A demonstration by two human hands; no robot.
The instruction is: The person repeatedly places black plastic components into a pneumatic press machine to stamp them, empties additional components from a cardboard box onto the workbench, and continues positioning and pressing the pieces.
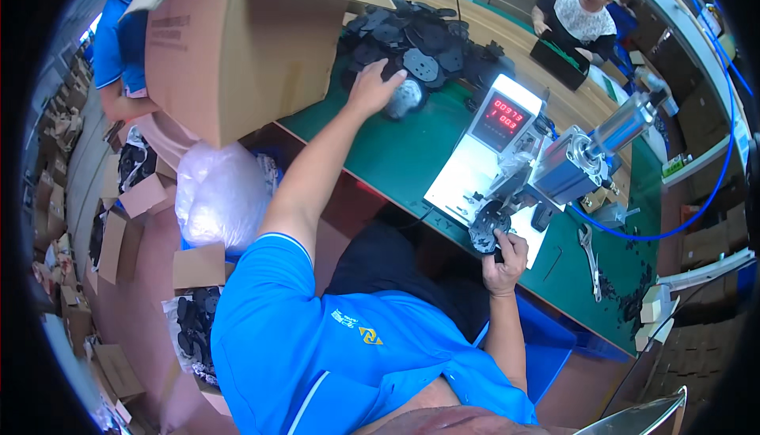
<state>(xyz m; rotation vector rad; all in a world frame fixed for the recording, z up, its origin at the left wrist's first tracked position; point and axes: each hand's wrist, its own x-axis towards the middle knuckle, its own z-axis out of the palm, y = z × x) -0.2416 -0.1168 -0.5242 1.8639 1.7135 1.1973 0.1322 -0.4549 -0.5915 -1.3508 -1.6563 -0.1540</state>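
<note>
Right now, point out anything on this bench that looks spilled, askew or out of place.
Small black bits lie scattered loose on the green bench top near the wrench, like spill from the work. The large cardboard box stands tilted with flaps open beside the heap of black parts, where the left hand reaches. The right hand holds a black part at the machine.

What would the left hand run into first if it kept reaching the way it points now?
The left hand already rests at the near edge of the pile of black flat parts on the green table; going on, it would likely push into that pile.

A large cardboard box (pixel 229 47) stands beside a clear plastic bag (pixel 218 197)
</note>
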